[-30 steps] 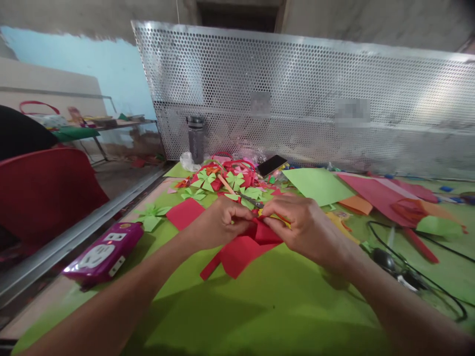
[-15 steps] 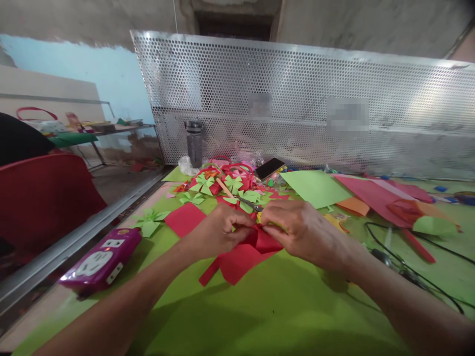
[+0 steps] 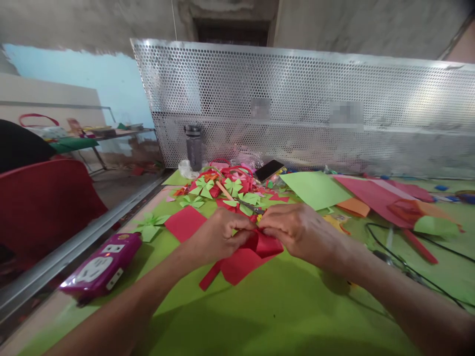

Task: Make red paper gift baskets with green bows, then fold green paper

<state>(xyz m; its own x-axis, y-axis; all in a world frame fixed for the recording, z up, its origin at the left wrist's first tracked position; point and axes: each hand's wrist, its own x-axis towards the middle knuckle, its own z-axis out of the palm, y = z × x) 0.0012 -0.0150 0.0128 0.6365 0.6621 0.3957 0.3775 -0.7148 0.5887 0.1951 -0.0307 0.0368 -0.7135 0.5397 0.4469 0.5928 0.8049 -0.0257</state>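
Note:
Both hands meet over a folded red paper piece [image 3: 265, 243] above the green table surface. My left hand [image 3: 222, 235] pinches its upper left edge between thumb and fingers. From the right, my right hand [image 3: 293, 228] pinches the same paper, its fingertips close to those of the left. Beneath the hands lie more red paper [image 3: 239, 265] and a narrow red strip at its lower left. A red sheet [image 3: 184, 222] rests left of my left hand. Dark scissors [image 3: 250, 204] lie just beyond the fingertips, partly hidden.
Green paper flowers [image 3: 203, 187] and red scraps are piled ahead. A bottle [image 3: 193, 148] and a phone [image 3: 269, 170] stand and lie behind them. Left is a purple power strip [image 3: 102, 267]; right are green [image 3: 315, 189] and pink sheets [image 3: 374, 198] and a black cable [image 3: 426, 284].
The camera view has tilted slightly upward. My fingers have shifted a little on the red paper, with my right fingertips now lying flatter against it.

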